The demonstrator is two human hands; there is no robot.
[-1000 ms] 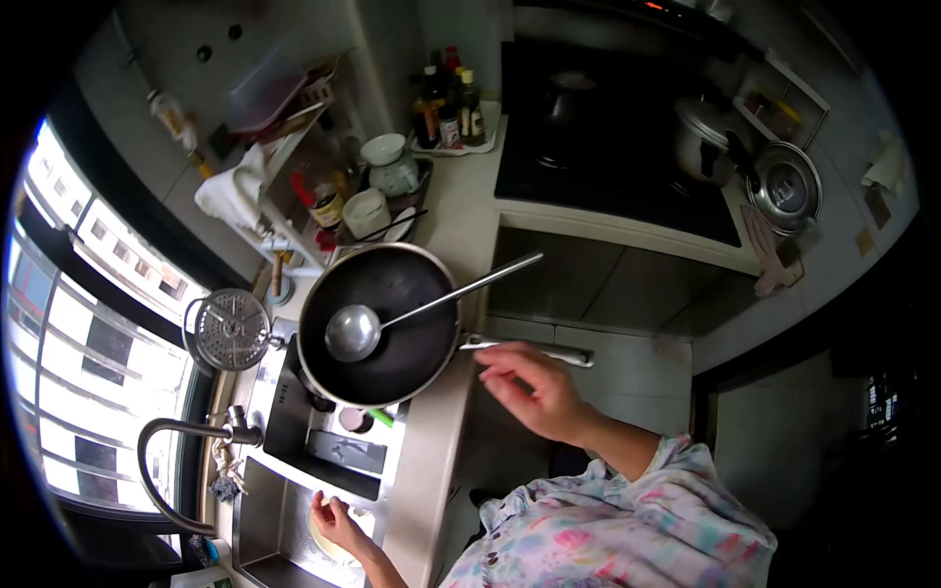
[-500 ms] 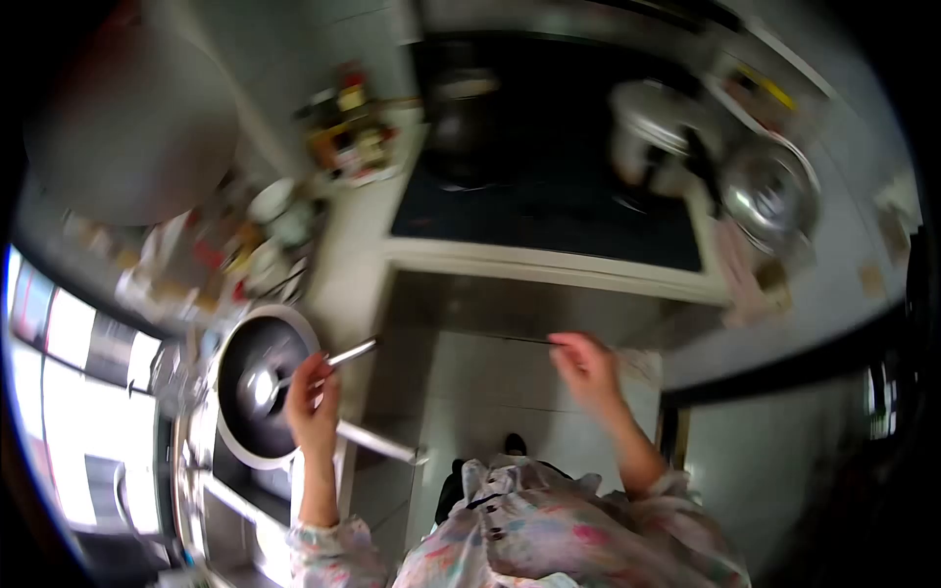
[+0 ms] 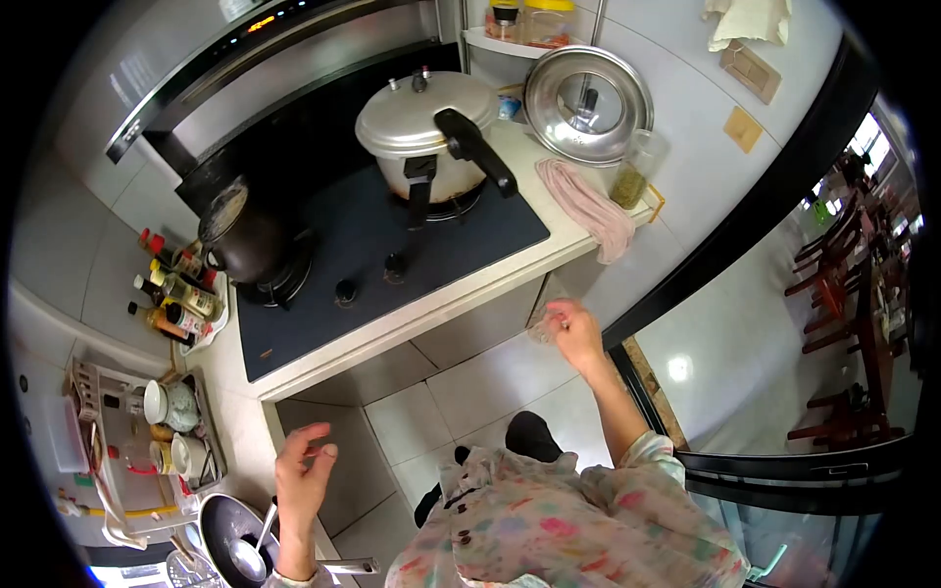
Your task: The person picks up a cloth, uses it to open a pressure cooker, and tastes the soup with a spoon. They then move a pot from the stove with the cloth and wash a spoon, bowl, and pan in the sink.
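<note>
My left hand (image 3: 302, 482) is at the lower left, beside the counter edge, with fingers and thumb apart and nothing between them. Close to its wrist, a metal ladle (image 3: 247, 559) lies in a dark pan (image 3: 223, 524) whose handle reaches under my forearm. My right hand (image 3: 575, 335) hovers over the floor in front of the counter, its fingers curled together. A faint, see-through thing shows beside those fingertips, too unclear to name or to tell whether it is held.
A pressure cooker (image 3: 421, 122) and a dark pot (image 3: 240, 235) stand on the black stove (image 3: 392, 294). Right of it are a pink cloth (image 3: 588, 208), a steel lid (image 3: 588, 103) and a jar (image 3: 632, 181). Bottles (image 3: 186, 294) and a dish rack (image 3: 211, 431) line the left side.
The view has swung right. The ladle, earlier in my left hand, now lies in the pan, and that hand has opened. My right hand remains raised with fingers curled.
</note>
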